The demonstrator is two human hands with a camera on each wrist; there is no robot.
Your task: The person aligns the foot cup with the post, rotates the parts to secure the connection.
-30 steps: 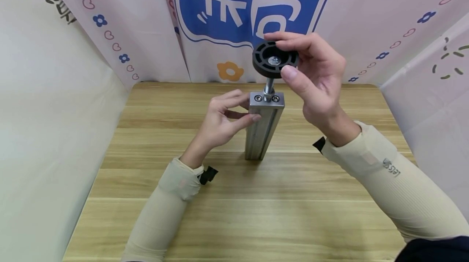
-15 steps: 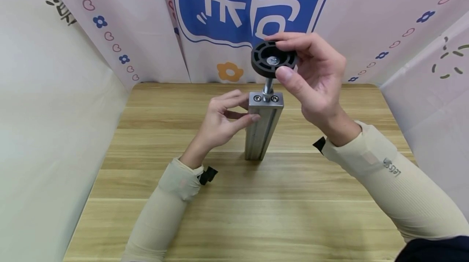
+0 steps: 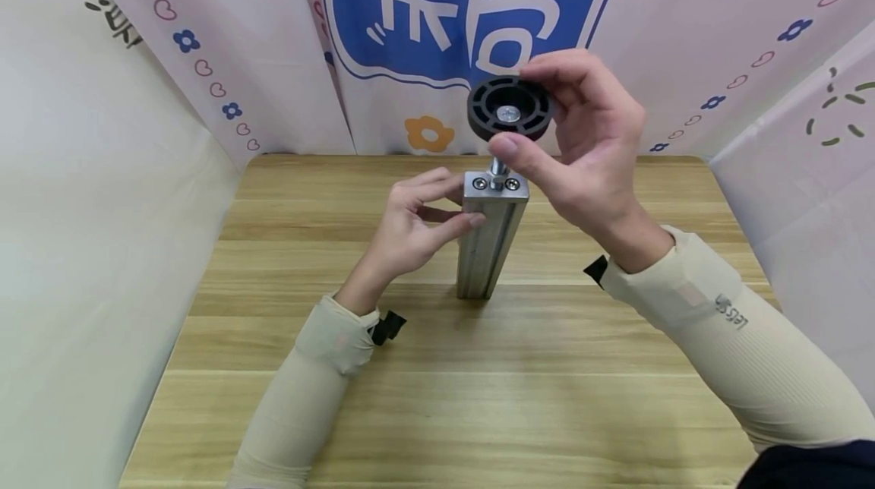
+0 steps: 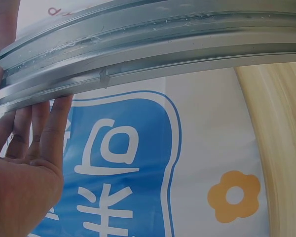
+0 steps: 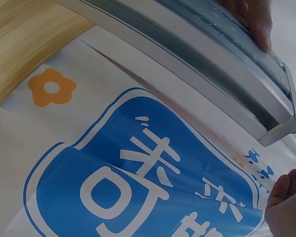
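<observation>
A silver aluminium profile (image 3: 484, 246) stands upright on the wooden table, with a metal end plate (image 3: 472, 190) and two screws on its top. A threaded leveling foot with a round black base (image 3: 478, 124) rises from the plate, base uppermost. My right hand (image 3: 591, 140) pinches the black base, thumb on the near rim and fingers at the far side. My left hand (image 3: 417, 223) grips the profile near its top, thumb in front. The left wrist view shows that hand's fingers (image 4: 52, 131) against the profile (image 4: 138, 54). In the right wrist view the profile (image 5: 197, 64) slants across.
The wooden table (image 3: 424, 398) reaches back to a printed cloth backdrop (image 3: 410, 117) with a blue sign and an orange flower. White cloth walls (image 3: 89, 208) close in both sides. A small black camera (image 3: 388, 328) sits at the left wrist.
My right thumb has slid left along the near rim of the black base, and the fingers have drawn back to the right along the far rim. The left hand and profile stay put.
</observation>
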